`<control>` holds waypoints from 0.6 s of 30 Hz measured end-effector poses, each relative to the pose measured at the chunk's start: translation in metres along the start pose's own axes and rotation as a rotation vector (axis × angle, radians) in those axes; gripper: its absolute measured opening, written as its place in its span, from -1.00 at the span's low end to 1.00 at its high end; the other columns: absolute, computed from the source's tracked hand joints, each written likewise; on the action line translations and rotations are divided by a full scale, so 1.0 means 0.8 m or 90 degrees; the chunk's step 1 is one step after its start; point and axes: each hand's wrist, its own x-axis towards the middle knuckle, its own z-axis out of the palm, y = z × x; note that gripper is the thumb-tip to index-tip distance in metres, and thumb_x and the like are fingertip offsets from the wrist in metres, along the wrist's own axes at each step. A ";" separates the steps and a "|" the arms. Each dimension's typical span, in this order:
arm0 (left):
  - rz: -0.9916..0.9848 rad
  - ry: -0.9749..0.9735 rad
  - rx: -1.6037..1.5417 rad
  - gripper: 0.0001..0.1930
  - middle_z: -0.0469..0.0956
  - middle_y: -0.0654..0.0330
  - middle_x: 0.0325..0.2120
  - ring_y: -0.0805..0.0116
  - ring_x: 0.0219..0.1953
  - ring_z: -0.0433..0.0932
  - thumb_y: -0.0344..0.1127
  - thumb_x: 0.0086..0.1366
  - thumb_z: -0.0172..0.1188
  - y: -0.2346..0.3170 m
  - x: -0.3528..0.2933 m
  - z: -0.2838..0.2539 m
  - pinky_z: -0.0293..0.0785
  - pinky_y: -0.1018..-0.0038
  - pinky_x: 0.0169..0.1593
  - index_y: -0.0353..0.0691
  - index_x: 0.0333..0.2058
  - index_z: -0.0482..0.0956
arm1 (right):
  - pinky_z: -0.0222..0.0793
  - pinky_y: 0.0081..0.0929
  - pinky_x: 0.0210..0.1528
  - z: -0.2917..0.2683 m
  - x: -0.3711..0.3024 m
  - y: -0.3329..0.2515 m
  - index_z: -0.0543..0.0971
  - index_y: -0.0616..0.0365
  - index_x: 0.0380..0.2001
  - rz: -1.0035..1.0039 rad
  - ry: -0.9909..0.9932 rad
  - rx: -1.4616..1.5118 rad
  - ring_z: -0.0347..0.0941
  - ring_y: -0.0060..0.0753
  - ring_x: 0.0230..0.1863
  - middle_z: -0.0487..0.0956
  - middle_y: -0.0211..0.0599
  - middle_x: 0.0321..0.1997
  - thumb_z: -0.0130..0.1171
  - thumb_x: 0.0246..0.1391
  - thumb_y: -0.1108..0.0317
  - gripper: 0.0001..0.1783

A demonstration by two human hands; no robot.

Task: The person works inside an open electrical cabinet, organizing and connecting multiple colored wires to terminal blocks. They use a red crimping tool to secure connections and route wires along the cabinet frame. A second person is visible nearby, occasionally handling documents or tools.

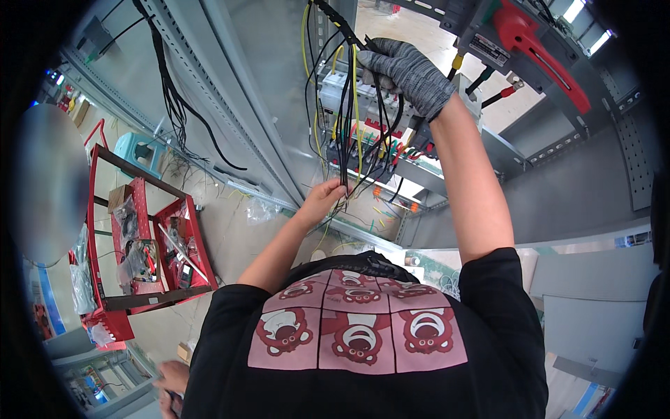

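The person in front of me has the bare left hand's (322,202) fingers pinched nearly closed on the lower run of some black wires (345,133). Above, the gloved right hand (412,73) curls its fingers at the bunch's upper part; how tightly, I can't tell. The wires hang between both sets of fingers. A red handle (518,31) sits right of the gloved fingers, and a red cart (200,241) stands well left of the bare ones.
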 end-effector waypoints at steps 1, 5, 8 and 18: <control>-0.016 -0.010 -0.001 -0.80 0.50 0.35 -0.29 0.58 -0.18 0.40 -0.31 0.36 -0.02 -0.009 -0.003 -0.001 0.30 0.58 -0.02 -0.28 -0.18 0.50 | 0.19 -0.67 -0.54 0.001 0.002 0.003 0.59 0.16 -0.26 -0.006 0.005 0.012 0.25 -0.73 -0.61 0.51 -0.55 -0.57 0.17 0.06 0.13 -0.68; -0.008 -0.003 0.002 -0.76 0.51 0.28 -0.18 0.53 -0.15 0.41 -0.27 0.36 -0.04 -0.001 -0.002 0.004 0.29 0.54 0.02 -0.27 -0.12 0.46 | 0.16 -0.69 -0.60 -0.003 -0.002 0.001 0.58 0.15 -0.25 0.006 -0.005 0.063 0.22 -0.75 -0.66 0.50 -0.55 -0.58 0.18 0.05 0.12 -0.67; 0.012 0.005 -0.115 -0.69 0.50 0.21 -0.09 0.49 -0.13 0.42 -0.20 0.36 -0.08 0.051 0.009 0.014 0.29 0.49 0.04 -0.26 -0.05 0.40 | 0.04 -0.81 -0.66 -0.005 -0.006 -0.001 0.55 0.10 -0.38 -0.005 0.007 0.047 0.14 -0.86 -0.71 0.52 -0.59 -0.57 0.13 0.13 0.16 -0.77; 0.024 -0.047 -0.090 -0.72 0.54 0.24 -0.31 0.46 -0.16 0.45 -0.16 0.42 -0.14 0.044 -0.002 0.058 0.28 0.47 0.05 -0.22 -0.23 0.47 | 0.10 -0.82 -0.63 0.000 -0.009 -0.008 0.56 0.15 -0.34 0.002 0.006 0.176 0.23 -0.84 -0.66 0.50 -0.54 -0.56 0.16 0.11 0.21 -0.78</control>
